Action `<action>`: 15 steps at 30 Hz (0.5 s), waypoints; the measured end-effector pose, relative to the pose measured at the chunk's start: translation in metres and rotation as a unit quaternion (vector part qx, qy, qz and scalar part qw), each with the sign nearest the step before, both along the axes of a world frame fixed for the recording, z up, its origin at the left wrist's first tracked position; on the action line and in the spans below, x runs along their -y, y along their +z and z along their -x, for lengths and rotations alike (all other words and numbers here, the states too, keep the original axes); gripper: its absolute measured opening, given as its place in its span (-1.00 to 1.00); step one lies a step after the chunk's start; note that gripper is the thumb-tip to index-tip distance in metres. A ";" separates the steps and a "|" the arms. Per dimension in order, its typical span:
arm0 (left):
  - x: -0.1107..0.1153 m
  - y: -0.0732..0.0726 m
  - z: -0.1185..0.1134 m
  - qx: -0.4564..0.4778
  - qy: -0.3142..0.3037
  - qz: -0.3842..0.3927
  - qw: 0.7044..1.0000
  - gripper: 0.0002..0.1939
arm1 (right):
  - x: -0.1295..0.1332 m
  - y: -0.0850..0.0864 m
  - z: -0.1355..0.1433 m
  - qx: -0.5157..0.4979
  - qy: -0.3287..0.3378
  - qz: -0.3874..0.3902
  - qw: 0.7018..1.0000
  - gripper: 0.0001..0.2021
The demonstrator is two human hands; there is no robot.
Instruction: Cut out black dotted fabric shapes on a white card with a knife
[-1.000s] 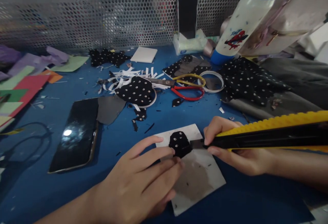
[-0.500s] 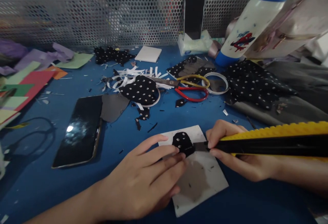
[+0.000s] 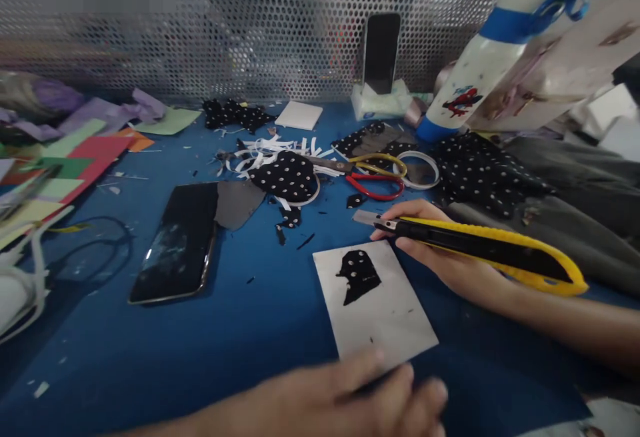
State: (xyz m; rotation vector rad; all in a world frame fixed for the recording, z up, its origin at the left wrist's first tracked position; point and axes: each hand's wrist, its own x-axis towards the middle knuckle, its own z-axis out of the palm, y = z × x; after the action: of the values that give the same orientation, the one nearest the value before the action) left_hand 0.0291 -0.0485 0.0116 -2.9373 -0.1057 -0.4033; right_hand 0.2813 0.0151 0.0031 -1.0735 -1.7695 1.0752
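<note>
My right hand (image 3: 435,240) is closed around a yellow and black box cutter (image 3: 480,244), its blade out and pointing left above the blue tabletop. Just below it lies a small white card (image 3: 395,330), carrying a black dotted fabric piece (image 3: 360,276) with a jagged left edge. My left hand (image 3: 345,397), blurred, is at the bottom edge over the card's near end. Its fingers are curled, with a dark sliver between them that I cannot make out. Tiny dark scraps dot the card.
Scissors (image 3: 377,176), a tape roll (image 3: 417,169), dotted fabric (image 3: 490,170) and white paper strips (image 3: 270,147) lie behind the card. A phone (image 3: 177,244) lies left. A bottle (image 3: 480,64) leans at back right, near a perforated metal panel (image 3: 280,30).
My left hand has drawn off the fabric piece toward me. The box cutter has lifted away from the fabric and swung up and left. The fabric piece now shows a jagged outline.
</note>
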 end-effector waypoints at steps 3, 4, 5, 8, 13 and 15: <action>-0.010 -0.002 0.000 -0.005 0.130 0.080 0.988 -0.30 | 0.001 -0.001 0.000 -0.020 -0.002 0.022 1.000 -0.81; -0.015 -0.003 0.001 -0.014 0.153 0.108 0.982 -0.19 | 0.001 -0.001 -0.001 -0.016 -0.006 0.022 1.000 -0.81; -0.021 -0.005 0.003 -0.023 0.158 0.125 0.979 -0.12 | 0.002 -0.001 -0.002 -0.005 -0.012 0.018 1.000 -0.81; -0.040 -0.008 0.011 -0.017 0.177 0.122 0.977 -0.04 | 0.003 0.001 -0.004 0.037 -0.026 -0.003 0.999 -0.81; -0.072 -0.004 0.028 -0.020 0.187 0.090 0.978 -0.15 | 0.002 0.000 -0.006 0.019 -0.046 0.002 0.999 -0.77; -0.080 -0.001 0.032 0.000 0.210 0.108 0.972 -0.26 | 0.001 -0.002 -0.007 0.001 -0.046 0.008 0.999 -0.79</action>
State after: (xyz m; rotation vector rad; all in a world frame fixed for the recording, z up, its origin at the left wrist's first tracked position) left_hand -0.0029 0.0314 0.0109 -3.0046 -0.8013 -0.3437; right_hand 0.2881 0.0137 0.0011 -1.1549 -1.6986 1.0345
